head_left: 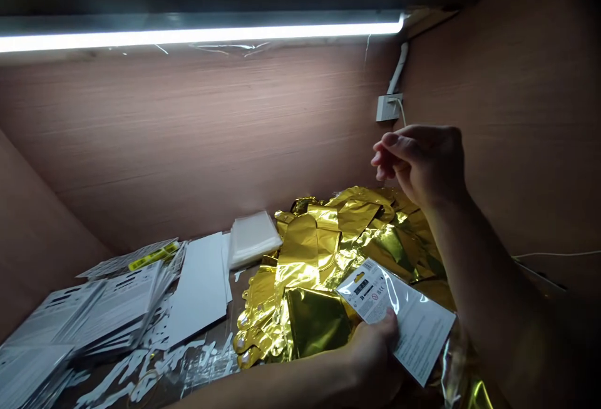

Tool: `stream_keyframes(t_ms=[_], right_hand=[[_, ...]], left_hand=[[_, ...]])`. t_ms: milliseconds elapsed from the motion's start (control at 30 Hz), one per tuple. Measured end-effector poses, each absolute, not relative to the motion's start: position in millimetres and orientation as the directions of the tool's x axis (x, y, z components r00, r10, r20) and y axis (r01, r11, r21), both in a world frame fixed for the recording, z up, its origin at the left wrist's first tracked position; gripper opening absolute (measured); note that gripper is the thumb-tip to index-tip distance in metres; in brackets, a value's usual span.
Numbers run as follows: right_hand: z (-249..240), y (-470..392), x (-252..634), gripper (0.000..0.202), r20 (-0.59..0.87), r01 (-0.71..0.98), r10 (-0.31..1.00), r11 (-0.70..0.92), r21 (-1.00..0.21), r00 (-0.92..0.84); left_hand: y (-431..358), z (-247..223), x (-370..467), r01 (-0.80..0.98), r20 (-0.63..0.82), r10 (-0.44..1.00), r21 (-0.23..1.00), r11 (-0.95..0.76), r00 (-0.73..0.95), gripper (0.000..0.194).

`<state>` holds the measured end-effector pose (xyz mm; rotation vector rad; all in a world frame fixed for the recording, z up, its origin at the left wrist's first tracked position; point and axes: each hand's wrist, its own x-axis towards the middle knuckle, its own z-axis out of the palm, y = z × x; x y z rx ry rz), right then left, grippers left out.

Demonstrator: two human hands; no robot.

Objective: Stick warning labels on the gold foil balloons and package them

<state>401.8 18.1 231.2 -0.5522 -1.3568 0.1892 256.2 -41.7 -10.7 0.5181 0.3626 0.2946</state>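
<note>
My left hand [375, 349] grips a flat, clear-wrapped package [399, 315] with a printed white card inside, its thumb on top near the lower edge. The package lies tilted over a heap of shiny gold foil pieces [323, 246]. Raised above the right part of the heap, my right hand [420, 161] has its fingertips pinched together near the wall socket's cord. Whether something thin is between those fingertips is too small to tell.
Stacks of printed cards [113, 309] with a yellow item [154, 255] stand at the left. Beside them lie white cards [200, 290], clear bags [254, 238] and white strips [117, 374]. A wall socket [389, 108] and a lit tube [201, 36] are behind.
</note>
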Motion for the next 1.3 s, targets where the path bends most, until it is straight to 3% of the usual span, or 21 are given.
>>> stream_keyframes(t_ms=[133, 233, 333, 533, 600, 767, 833, 933, 1067, 1200, 1300], right_hand=[[253.6, 11.2, 421.5, 0.018, 0.883, 0.322, 0.429, 0.822, -0.47, 0.192], [263.2, 7.7, 423.0, 0.018, 0.909, 0.337, 0.363, 0.846, -0.413, 0.205], [261.7, 5.9, 413.1, 0.02, 0.914, 0.315, 0.355, 0.86, -0.401, 0.195], [252.9, 6.5, 395.8, 0.025, 0.917, 0.393, 0.345, 0.829, -0.397, 0.199], [251.6, 7.5, 394.2, 0.027, 0.913, 0.382, 0.359, 0.829, -0.408, 0.195], [255.1, 6.8, 397.4, 0.026, 0.914, 0.361, 0.364, 0.84, -0.405, 0.179], [261.6, 10.0, 407.4, 0.025, 0.923, 0.402, 0.357, 0.831, -0.384, 0.143], [269.1, 33.6, 436.5, 0.028, 0.874, 0.599, 0.479, 0.675, -0.43, 0.087], [246.4, 101.4, 485.9, 0.037, 0.602, 0.834, 0.794, 0.278, -0.476, 0.08], [188.0, 165.5, 522.8, 0.028, 0.334, 0.933, 0.936, 0.019, -0.358, 0.109], [149.2, 195.4, 539.8, 0.032, 0.198, 0.969, 0.974, -0.062, -0.238, 0.111]], left_hand=[[-38.2, -15.2, 256.1, -0.175, -0.26, 0.358, 0.536, 0.826, 0.897, 0.049], [-35.5, -6.3, 255.6, -0.166, -0.271, 0.322, 0.472, 0.866, 0.907, 0.056], [-39.1, 19.4, 253.9, -0.226, -0.156, 0.315, 0.42, 0.879, 0.936, 0.068], [-64.5, 46.0, 259.0, -0.115, 0.073, 0.089, 0.548, 0.829, 0.993, 0.072], [-70.1, 27.9, 271.9, -0.11, 0.041, 0.104, 0.525, 0.844, 0.994, 0.072], [-71.5, -22.8, 309.6, -0.196, -0.24, 0.289, 0.348, 0.917, 0.927, 0.069], [-67.4, -27.7, 312.7, -0.19, -0.292, 0.299, 0.349, 0.917, 0.908, 0.068], [-56.8, -23.1, 300.4, -0.168, -0.333, 0.326, 0.424, 0.89, 0.885, 0.064], [-44.4, -20.9, 274.0, -0.185, -0.276, 0.357, 0.498, 0.847, 0.892, 0.065], [-39.5, -32.9, 264.2, -0.259, -0.22, 0.42, 0.518, 0.815, 0.881, 0.074], [-30.0, -40.1, 270.0, -0.266, -0.304, 0.548, 0.631, 0.729, 0.78, 0.071]])
